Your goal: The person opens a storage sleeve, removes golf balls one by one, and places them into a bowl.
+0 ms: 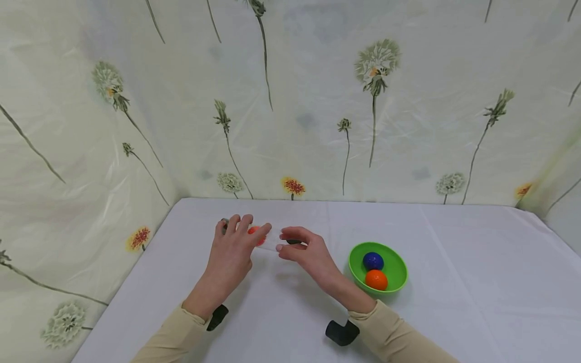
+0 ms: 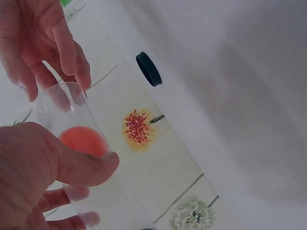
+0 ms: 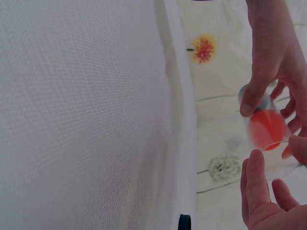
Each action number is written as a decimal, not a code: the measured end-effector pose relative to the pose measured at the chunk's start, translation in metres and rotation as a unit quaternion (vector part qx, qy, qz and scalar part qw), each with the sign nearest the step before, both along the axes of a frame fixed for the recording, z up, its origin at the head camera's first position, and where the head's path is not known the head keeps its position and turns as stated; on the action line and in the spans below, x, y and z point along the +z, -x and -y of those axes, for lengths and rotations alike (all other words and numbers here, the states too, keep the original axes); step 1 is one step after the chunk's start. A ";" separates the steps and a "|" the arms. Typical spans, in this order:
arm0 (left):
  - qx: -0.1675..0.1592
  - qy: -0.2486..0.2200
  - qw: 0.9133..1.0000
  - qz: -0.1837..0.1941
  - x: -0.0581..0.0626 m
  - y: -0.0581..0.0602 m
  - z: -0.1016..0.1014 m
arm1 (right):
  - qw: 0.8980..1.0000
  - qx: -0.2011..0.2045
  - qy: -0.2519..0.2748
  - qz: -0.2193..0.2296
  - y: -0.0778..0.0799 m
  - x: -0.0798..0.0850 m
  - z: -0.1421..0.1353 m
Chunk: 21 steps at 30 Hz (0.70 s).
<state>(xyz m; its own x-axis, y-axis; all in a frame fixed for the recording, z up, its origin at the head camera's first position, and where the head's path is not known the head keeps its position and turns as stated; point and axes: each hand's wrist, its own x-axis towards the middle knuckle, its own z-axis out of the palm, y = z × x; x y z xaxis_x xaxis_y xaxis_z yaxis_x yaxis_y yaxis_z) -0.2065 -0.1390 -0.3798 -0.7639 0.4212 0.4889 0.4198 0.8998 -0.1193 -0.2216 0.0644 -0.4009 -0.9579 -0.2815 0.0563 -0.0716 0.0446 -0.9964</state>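
Observation:
My left hand [image 1: 231, 254] grips a clear plastic tube [image 2: 120, 201] lying nearly sideways above the table. Inside it sits an orange-red ball [image 3: 266, 129], slightly blurred in the right wrist view. A dark grey end [image 3: 247, 93] closes the tube on the left hand's side. My right hand [image 1: 313, 254] is at the tube's open mouth, its fingers loosely bent around the rim and holding no ball. Whether its fingertips touch the rim, I cannot tell. Behind the right hand, a dark round lid [image 2: 148, 69] rests on the white cloth.
A green bowl [image 1: 398, 267] stands right of the right hand, with a blue ball [image 1: 373, 261] and an orange ball [image 1: 376, 280] in it. White cloth [image 1: 463, 282] covers the table. A dandelion-patterned curtain [image 1: 308, 126] hangs behind and at the sides.

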 end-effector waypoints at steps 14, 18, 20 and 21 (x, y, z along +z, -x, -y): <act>0.000 0.018 1.000 -0.006 0.000 -0.001 -0.001 | 1.000 0.005 -0.005 -0.004 0.000 0.002 -0.001; 0.004 0.018 1.000 -0.003 -0.001 -0.001 -0.002 | 1.000 0.003 -0.011 -0.003 -0.005 0.009 0.000; 0.005 0.017 1.000 -0.001 -0.001 0.000 -0.002 | 1.000 0.002 -0.015 -0.001 -0.009 0.016 0.000; 0.006 0.016 1.000 0.000 -0.001 0.000 -0.002 | 1.000 0.001 -0.017 -0.001 -0.011 0.020 0.000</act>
